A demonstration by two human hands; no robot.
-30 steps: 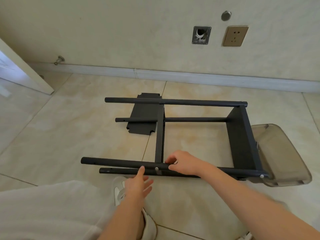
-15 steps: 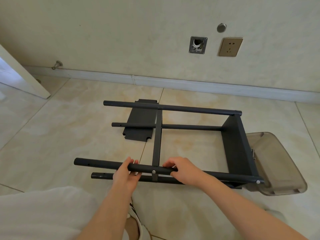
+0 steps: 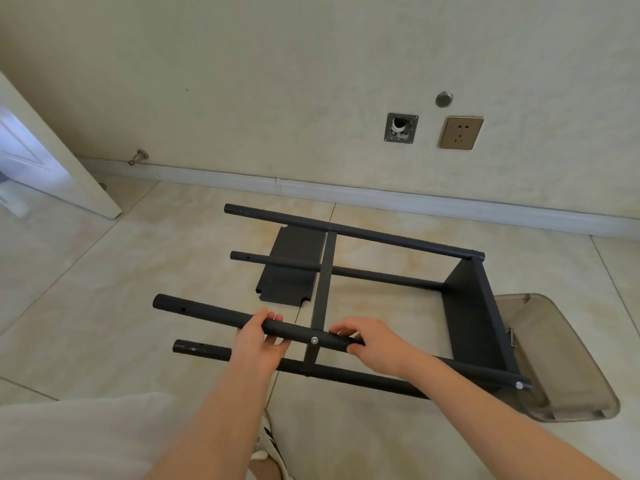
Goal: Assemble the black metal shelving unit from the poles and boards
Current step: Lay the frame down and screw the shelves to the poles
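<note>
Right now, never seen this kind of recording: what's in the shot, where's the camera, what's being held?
No robot here: a person works bare-handed. The single picture comes from a camera worn on their head, looking down at the tiled floor. The half-built black shelving frame lies on its side there: four poles joined by a middle board and an end board. The left hand and right hand each grip the upper near pole, either side of a screw. A loose board lies flat on the floor beyond, and a clear plastic bin sits at the frame's right end.
</note>
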